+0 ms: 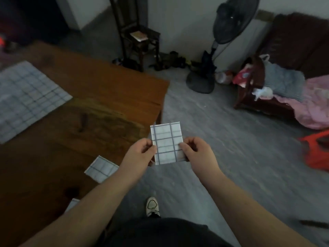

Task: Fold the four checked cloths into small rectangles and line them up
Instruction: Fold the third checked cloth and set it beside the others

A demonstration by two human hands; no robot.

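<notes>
One camera on the person's head, looking forward and down, sitting close above both hands, seeing the table (pixel 110 90) on the left, floor (pixel 222 148) on the right.

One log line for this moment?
left hand, right hand: pinch small folded checked cloth; second folded cloth: on brown wooden table; unfolded cloth: flat

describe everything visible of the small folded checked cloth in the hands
The small white cloth with thin blue-grey check lines is folded into an upright rectangle. It is held in the air, beyond the edge of the brown wooden table. The left hand pinches its left edge, the right hand its right edge.
</notes>
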